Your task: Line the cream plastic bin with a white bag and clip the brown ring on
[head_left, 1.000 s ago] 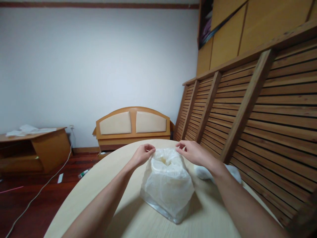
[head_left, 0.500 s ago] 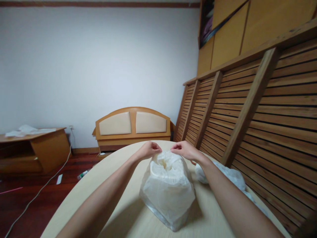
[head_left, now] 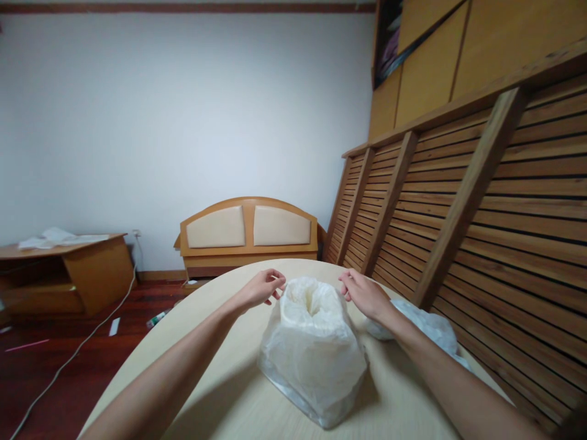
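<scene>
Pale tabletop (head_left: pixel 394 391) bears the white bag (head_left: pixel 316 360), at four o'clock from the loosely curled left hand (head_left: pixel 266 288), eight from the bunched right hand (head_left: pixel 364 296); neither looks nearer, and I cannot tell whether either pinches it.

White bag (head_left: pixel 316 360), cream tabletop (head_left: pixel 229 354), dark-red floor (head_left: pixel 55 379)

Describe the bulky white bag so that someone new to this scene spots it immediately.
On the round pale table, look between the left hand and the right hand. There stands the white bag, a puckered hollow on top. It looks taller than the pale bundle near the table's right edge.
</scene>
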Demonstrator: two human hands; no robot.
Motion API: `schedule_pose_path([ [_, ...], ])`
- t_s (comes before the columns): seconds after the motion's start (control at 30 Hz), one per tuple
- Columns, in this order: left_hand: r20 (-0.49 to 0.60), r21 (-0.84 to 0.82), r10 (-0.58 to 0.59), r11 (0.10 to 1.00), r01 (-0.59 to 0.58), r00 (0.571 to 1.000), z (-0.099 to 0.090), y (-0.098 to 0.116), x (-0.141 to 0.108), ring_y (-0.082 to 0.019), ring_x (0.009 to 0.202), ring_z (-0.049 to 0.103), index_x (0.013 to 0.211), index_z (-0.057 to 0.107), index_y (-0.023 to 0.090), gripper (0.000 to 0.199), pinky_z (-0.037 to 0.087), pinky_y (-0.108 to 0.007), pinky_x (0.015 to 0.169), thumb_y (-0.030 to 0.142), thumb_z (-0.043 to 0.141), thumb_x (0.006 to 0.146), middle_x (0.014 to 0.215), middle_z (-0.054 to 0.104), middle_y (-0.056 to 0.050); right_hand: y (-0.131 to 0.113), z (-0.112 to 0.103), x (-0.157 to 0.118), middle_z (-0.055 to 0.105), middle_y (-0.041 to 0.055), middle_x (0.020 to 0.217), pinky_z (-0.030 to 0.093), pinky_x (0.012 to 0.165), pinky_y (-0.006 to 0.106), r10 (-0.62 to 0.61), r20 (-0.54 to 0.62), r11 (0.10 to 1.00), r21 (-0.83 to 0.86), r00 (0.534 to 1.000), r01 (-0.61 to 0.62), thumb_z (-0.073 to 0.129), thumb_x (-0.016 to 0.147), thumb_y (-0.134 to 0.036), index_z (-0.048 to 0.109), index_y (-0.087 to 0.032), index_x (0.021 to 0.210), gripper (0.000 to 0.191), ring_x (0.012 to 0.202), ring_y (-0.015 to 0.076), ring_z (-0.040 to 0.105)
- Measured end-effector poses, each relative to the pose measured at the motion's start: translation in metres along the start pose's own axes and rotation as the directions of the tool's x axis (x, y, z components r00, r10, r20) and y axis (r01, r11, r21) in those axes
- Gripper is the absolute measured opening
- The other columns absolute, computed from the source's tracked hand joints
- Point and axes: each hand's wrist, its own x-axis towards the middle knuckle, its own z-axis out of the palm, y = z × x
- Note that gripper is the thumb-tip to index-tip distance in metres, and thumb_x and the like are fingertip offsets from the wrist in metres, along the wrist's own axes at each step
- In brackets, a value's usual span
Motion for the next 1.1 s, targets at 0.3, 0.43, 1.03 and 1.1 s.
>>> schedule_pose_path([
  [0.3, 0.145, -0.121, 0.073, 0.991, -0.055, 0.987, 0.01, -0.024, -0.021, -0.012, 0.073, 0.06, 0.13, 0.044, 0.017, 0.063, 0.038, -0.018, 0.05, 0.027, 0.066, 0.071, 0.101, 0.064, -0.007, 0.015, 0.02, -0.059, 0.063, 0.0121, 0.119, 0.054, 0.082, 0.034, -0.128, 0.151, 0.952, 0.295, 0.98, 0.079, 0.059, 0.079, -0.026, 0.046, -0.021, 0.119, 0.043, 0.096, 0.0211, 0.066],
  [0.43, 0.106, -0.163, 0.142, 0.979, -0.123, 0.984, 0.017, -0.037, -0.017, -0.01, 0.063, 0.053, 0.127, 0.046, 0.017, 0.061, 0.032, -0.017, 0.047, 0.027, 0.068, 0.071, 0.082, 0.058, 0.001, 0.007, 0.02, -0.064, 0.067, 0.0094, 0.102, 0.049, 0.091, 0.038, -0.216, 0.115, 0.961, 0.203, 0.97, 0.19, 0.053, 0.083, -0.026, 0.058, -0.02, 0.095, 0.014, 0.098, 0.0242, 0.064],
  [1.03, 0.137, -0.329, 0.513, 0.83, -0.449, 0.847, 0.026, -0.037, -0.041, -0.037, 0.152, 0.008, 0.157, -0.008, 0.033, 0.133, 0.019, -0.057, 0.119, 0.069, 0.078, 0.063, 0.166, -0.006, -0.016, 0.0, 0.012, -0.066, 0.01, 0.0145, 0.166, 0.019, 0.121, 0.052, -0.195, 0.172, 0.934, 0.332, 0.966, 0.129, 0.053, 0.086, -0.069, 0.006, -0.024, 0.158, 0.097, 0.151, 0.0304, 0.016],
  [1.1, 0.166, -0.313, 0.501, 0.844, -0.436, 0.85, 0.036, -0.039, -0.045, -0.037, 0.152, 0.004, 0.155, -0.019, 0.032, 0.143, 0.017, -0.058, 0.12, 0.064, 0.084, 0.06, 0.165, -0.009, -0.017, 0.0, 0.017, -0.066, -0.002, 0.0152, 0.167, 0.012, 0.122, 0.053, -0.24, 0.211, 0.912, 0.383, 0.948, 0.145, 0.062, 0.076, -0.075, -0.008, -0.024, 0.158, 0.12, 0.153, 0.0314, 0.006],
])
